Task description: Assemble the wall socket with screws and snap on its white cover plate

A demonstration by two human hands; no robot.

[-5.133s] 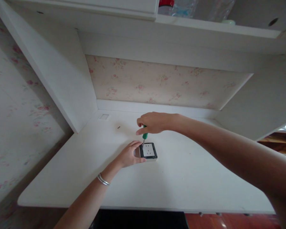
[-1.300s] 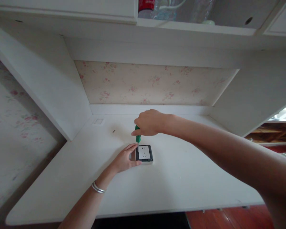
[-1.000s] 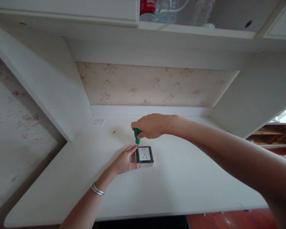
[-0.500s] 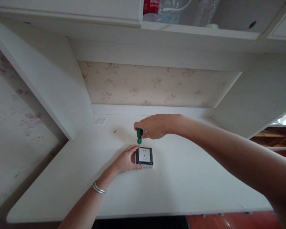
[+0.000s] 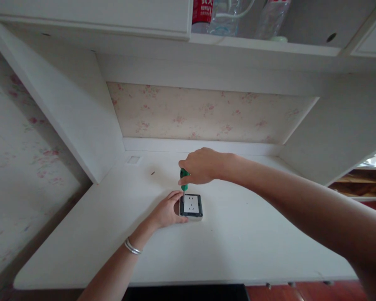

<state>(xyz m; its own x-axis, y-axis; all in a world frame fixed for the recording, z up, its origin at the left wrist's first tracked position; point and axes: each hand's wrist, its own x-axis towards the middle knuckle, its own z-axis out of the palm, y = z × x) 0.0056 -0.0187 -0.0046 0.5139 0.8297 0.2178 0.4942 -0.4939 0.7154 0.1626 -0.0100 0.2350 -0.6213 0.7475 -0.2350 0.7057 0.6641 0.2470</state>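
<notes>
A square wall socket (image 5: 191, 205) with a dark frame and white face lies on the white desk (image 5: 232, 246). My left hand (image 5: 167, 211) grips the socket's left side, thumb in front and fingers curled over its far edge. A silver bracelet (image 5: 132, 247) sits on that wrist. My right hand (image 5: 199, 166) is closed round the top of a green-handled screwdriver (image 5: 184, 180). The screwdriver stands nearly upright with its tip at the socket's left rear corner.
A small dark screw (image 5: 152, 172) lies on the desk to the left rear, near a rectangular cut-out (image 5: 133, 159). White side panels and floral wallpaper enclose the desk. A shelf above carries plastic bottles (image 5: 225, 14). Red wooden floor shows below the desk's front edge.
My right hand has shifted slightly on the screwdriver handle over the same corner of the socket. My left hand has stayed on the socket. The camera view drifted a little.
</notes>
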